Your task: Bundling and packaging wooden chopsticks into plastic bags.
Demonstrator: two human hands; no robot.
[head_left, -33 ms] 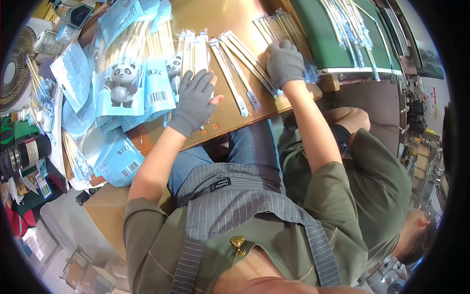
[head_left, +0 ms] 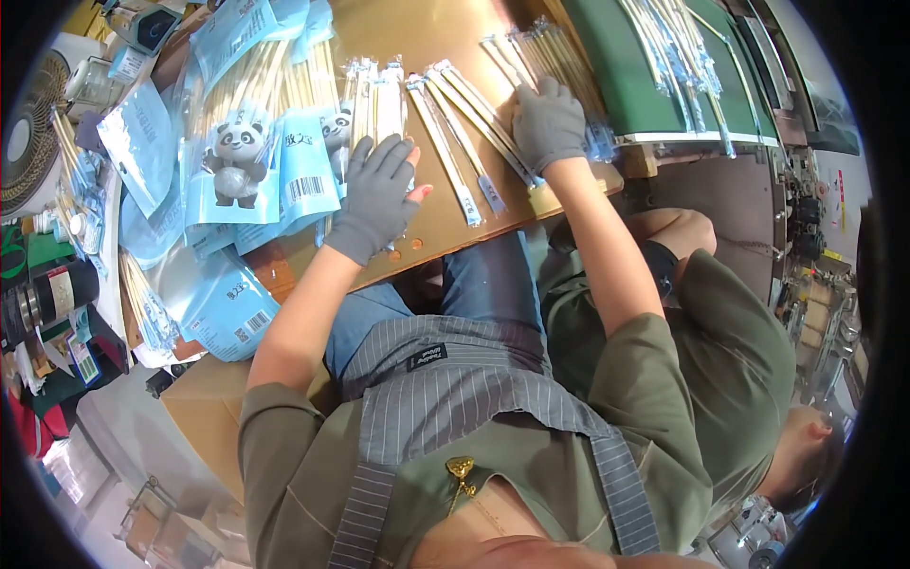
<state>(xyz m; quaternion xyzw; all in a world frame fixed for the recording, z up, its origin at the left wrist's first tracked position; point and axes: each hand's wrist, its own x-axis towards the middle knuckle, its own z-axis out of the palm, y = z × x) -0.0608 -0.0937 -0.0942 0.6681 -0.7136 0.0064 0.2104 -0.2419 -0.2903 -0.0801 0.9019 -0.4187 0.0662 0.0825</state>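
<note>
My left hand (head_left: 377,199), in a grey glove with bare thumb tip, lies with fingers stretched over the lower part of a bundle of wrapped chopsticks (head_left: 384,100). My right hand (head_left: 550,123), gloved alike, has its fingers curled down over chopsticks at the left edge of a wrapped row (head_left: 559,62); its fingertips are partly hidden. Between my hands, several wrapped chopsticks (head_left: 445,156) lie slanted and loose on the brown board (head_left: 417,28). Left of my left hand are blue-and-clear panda bags (head_left: 237,175) with chopsticks in them.
More wrapped chopsticks (head_left: 678,62) rest on a green surface (head_left: 621,85) at the far right. A co-worker (head_left: 711,351) sits close by my right arm. On the left are a fan (head_left: 28,137), a dark cylindrical container (head_left: 57,294) and a cardboard box (head_left: 204,408).
My right hand has shifted slightly left, and the top ends of a few chopsticks beside it have slid left too. My left hand stays in place.
</note>
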